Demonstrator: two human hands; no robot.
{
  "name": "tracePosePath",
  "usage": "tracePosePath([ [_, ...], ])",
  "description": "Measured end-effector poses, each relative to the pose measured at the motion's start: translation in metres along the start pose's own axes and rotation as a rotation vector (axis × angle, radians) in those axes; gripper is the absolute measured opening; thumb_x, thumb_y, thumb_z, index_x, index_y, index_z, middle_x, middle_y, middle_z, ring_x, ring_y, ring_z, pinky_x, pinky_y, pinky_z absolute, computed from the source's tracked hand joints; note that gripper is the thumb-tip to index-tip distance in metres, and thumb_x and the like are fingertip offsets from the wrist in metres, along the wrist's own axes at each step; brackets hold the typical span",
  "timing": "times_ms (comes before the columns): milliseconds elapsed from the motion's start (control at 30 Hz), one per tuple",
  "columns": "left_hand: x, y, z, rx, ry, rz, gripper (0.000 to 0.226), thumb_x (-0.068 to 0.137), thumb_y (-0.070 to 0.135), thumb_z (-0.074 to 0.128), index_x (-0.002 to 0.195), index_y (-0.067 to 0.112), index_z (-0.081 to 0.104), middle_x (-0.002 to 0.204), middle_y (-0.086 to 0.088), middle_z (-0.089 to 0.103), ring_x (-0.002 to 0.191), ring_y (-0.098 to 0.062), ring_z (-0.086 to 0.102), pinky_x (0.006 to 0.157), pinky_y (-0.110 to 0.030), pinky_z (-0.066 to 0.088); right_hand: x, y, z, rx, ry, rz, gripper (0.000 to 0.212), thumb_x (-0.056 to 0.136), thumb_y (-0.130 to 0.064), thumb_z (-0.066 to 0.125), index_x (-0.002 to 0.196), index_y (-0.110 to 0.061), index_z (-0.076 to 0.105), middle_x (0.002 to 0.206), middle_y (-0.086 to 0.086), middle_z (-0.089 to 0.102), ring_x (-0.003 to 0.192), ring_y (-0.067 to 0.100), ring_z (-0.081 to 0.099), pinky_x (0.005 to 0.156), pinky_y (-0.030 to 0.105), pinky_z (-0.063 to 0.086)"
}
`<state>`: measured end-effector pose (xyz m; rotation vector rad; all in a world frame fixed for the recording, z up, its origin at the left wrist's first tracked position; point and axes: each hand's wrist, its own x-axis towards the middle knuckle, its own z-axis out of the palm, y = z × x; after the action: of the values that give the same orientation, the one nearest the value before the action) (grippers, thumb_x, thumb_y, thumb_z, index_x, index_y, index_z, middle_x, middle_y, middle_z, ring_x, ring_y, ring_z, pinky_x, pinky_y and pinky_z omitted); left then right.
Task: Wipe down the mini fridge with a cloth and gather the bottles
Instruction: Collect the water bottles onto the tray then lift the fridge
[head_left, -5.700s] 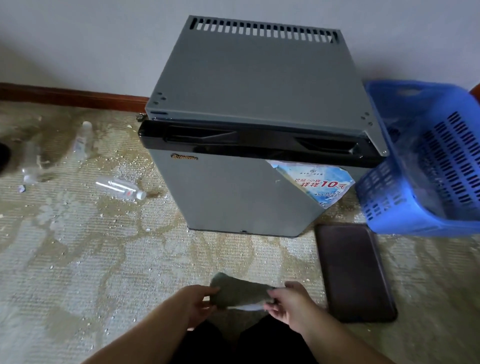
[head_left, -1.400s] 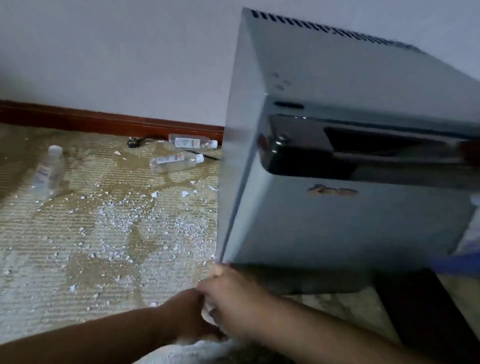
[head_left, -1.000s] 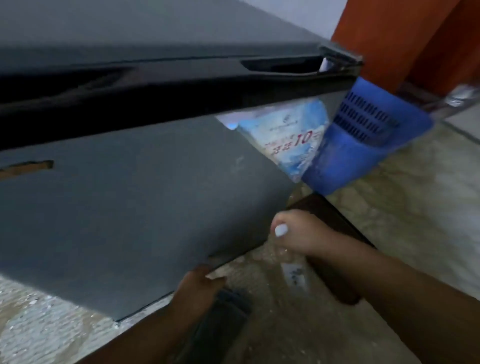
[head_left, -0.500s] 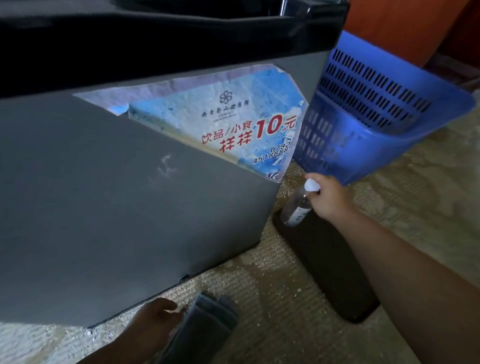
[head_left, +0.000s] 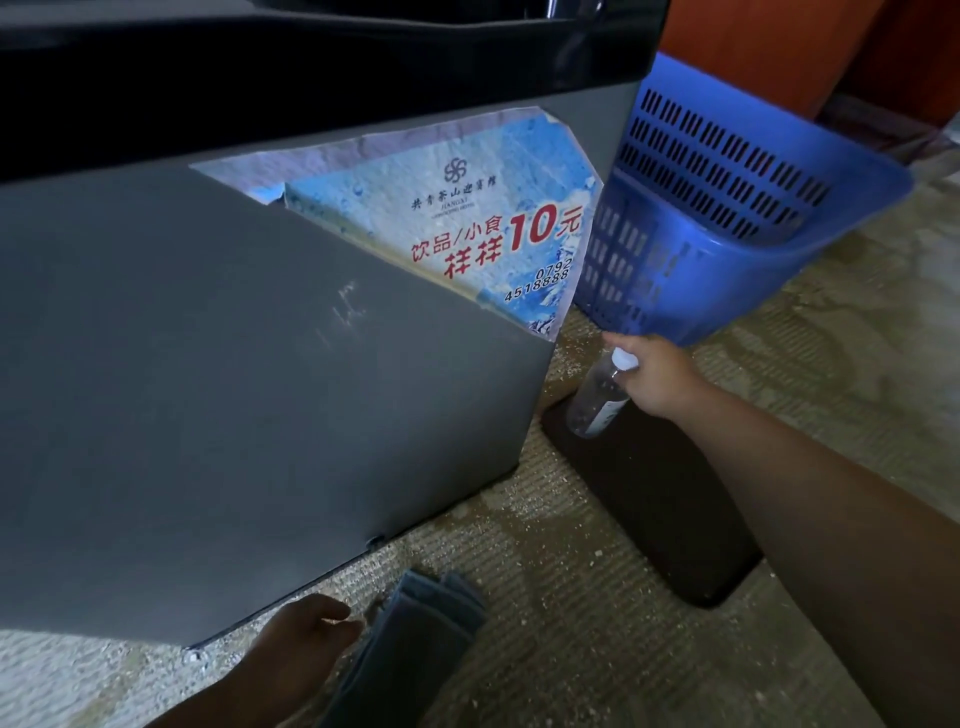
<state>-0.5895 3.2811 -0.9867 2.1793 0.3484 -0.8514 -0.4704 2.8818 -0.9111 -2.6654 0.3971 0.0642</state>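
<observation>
Gritty carpet (head_left: 597, 597); right hand (head_left: 657, 376) grips bottle (head_left: 597, 400).

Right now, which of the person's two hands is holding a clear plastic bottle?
The right hand: it grips the clear plastic bottle near its white cap, beside the blue slotted basket. The left hand rests by the folded grey cloth.

The right hand (head_left: 657, 379), which was pinching the cloth (head_left: 415, 639) with the left moments ago, is now closing around a small clear bottle (head_left: 597, 397) over the dark mat (head_left: 654, 499), while the left hand (head_left: 306, 642) is resting beside the cloth lying on the carpet (head_left: 571, 623)
</observation>
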Motion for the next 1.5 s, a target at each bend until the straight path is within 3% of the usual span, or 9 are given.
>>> tracePosePath([
  [667,0.007,-0.012,-0.014,-0.029,0.036,0.033,0.011,0.078,0.012,0.072,0.074,0.016,0.062,0.078,-0.012,0.067,0.062,-0.027,0.063,0.064,-0.027,0.045,-0.015,0.004,0.003,-0.176,-0.026,0.073,0.082,0.089,-0.018,0.056,0.148,-0.044,0.006,0.157,0.014,0.011,0.145,0.033,0.015,0.112,0.038,0.027],
  [833,0.008,-0.013,-0.016,0.027,0.028,0.044,0.011,0.077,0.018,0.074,0.075,0.018,0.063,0.078,-0.009,0.068,0.066,-0.027,0.066,0.07,-0.03,0.05,-0.046,-0.014,0.003,-0.35,0.3,-0.03,0.077,0.076,-0.036,0.066,0.145,-0.03,0.032,0.154,0.019,0.023,0.145,0.034,0.01,0.115,0.053,0.011],
  [933,0.002,-0.02,-0.025,0.172,-0.075,0.066,0.013,0.077,0.028,0.073,0.071,0.024,0.062,0.08,0.003,0.065,0.064,-0.008,0.061,0.067,-0.023,0.048,-0.081,-0.038,0.025,-0.317,0.387,-0.274,0.042,0.067,-0.034,0.065,0.101,-0.011,0.063,0.12,0.018,0.057,0.12,0.037,0.048,0.106,0.058,0.027],
  [1067,-0.018,-0.033,-0.054,0.267,-0.123,-0.002,0.025,0.071,0.033,0.073,0.06,0.021,0.054,0.096,-0.007,0.061,0.076,-0.009,0.058,0.078,-0.019,0.048,-0.146,-0.063,0.09,-0.321,0.004,-0.478,0.025,0.054,-0.046,0.064,0.064,-0.023,0.061,0.07,-0.002,0.059,0.074,0.021,0.061,0.087,0.045,0.048],
  [1200,-0.043,-0.051,-0.09,0.619,-0.089,-0.114,0.031,0.088,0.046,0.052,0.11,0.024,0.057,0.123,0.0,0.056,0.113,-0.017,0.053,0.088,-0.021,0.041,-0.188,-0.092,0.132,-0.473,-0.351,-0.699,0.031,0.029,-0.05,0.077,0.044,-0.026,0.066,0.05,-0.01,0.063,0.059,0.011,0.063,0.06,0.017,0.047],
  [1300,-0.043,-0.067,-0.13,0.727,-0.01,-0.095,0.041,0.09,0.042,0.05,0.124,0.018,0.051,0.126,-0.003,0.057,0.116,-0.02,0.052,0.092,-0.025,0.041,-0.196,-0.133,0.142,-0.514,-0.412,-0.792,0.031,0.033,-0.076,0.06,0.041,-0.046,0.06,0.046,-0.03,0.056,0.046,-0.016,0.054,0.079,-0.004,0.03],
  [1367,-0.044,-0.09,-0.161,0.776,0.039,-0.09,0.042,0.091,0.038,0.05,0.127,0.016,0.049,0.126,-0.005,0.059,0.117,-0.021,0.053,0.092,-0.026,0.041,-0.198,-0.177,0.134,-0.529,-0.482,-0.862,0.018,0.059,-0.06,0.058,0.07,-0.047,0.066,0.074,-0.029,0.064,0.071,-0.012,0.061,0.094,0.007,0.033],
  [1433,-0.053,-0.117,-0.195,0.834,0.057,-0.101,0.043,0.092,0.037,0.05,0.13,0.016,0.047,0.13,-0.007,0.056,0.121,-0.023,0.05,0.094,-0.027,0.04,-0.201,-0.222,0.135,-0.545,-0.678,-0.941,0.037,0.074,-0.044,0.053,0.11,-0.037,0.061,0.117,-0.012,0.06,0.109,0.003,0.057,0.095,0.024,0.044],
  [1500,-0.061,-0.146,-0.24,0.831,0.102,-0.101,0.044,0.091,0.039,0.051,0.129,0.018,0.048,0.133,-0.007,0.053,0.122,-0.023,0.049,0.096,-0.028,0.039,-0.214,-0.264,0.149,-0.467,-0.78,-1.009,0.037,0.087,-0.039,0.044,0.122,-0.027,0.051,0.127,-0.003,0.047,0.124,0.01,0.044,0.097,0.027,0.038],
])
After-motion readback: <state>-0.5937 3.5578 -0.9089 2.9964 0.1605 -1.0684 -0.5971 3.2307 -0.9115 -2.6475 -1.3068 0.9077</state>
